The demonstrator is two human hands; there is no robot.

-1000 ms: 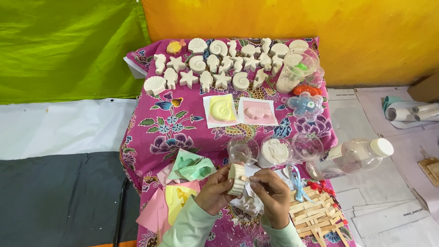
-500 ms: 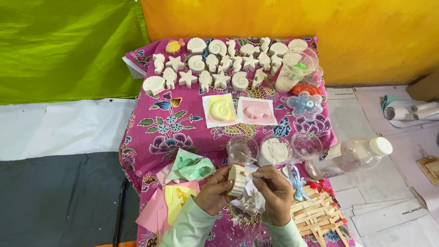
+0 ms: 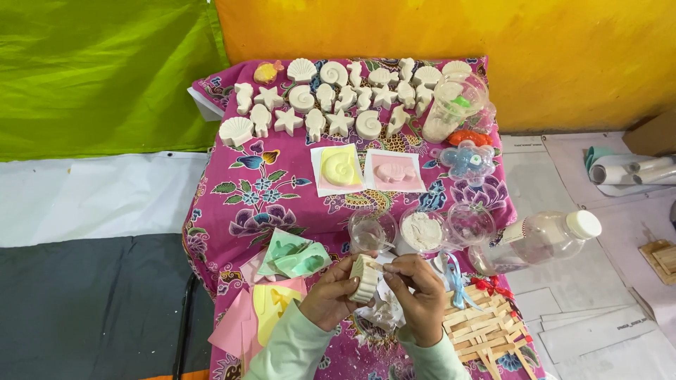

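White plaster cast (image 3: 365,277), scalloped along its edge, sits low and centre in my head view, gripped by the left hand (image 3: 329,301) whose fingers wrap tight round it, just above the pink floral cloth (image 3: 239,197) on the worktop. Right hand (image 3: 418,295) pinches the cast's upper edge, fingers narrow on it. I note clear cups (image 3: 421,230) just beyond, green moulds (image 3: 292,255) left, wooden sticks (image 3: 479,325) right.

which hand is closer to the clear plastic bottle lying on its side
Right. The right hand is just left of and below the bottle, while the left hand is farther left, holding the white plaster cast.
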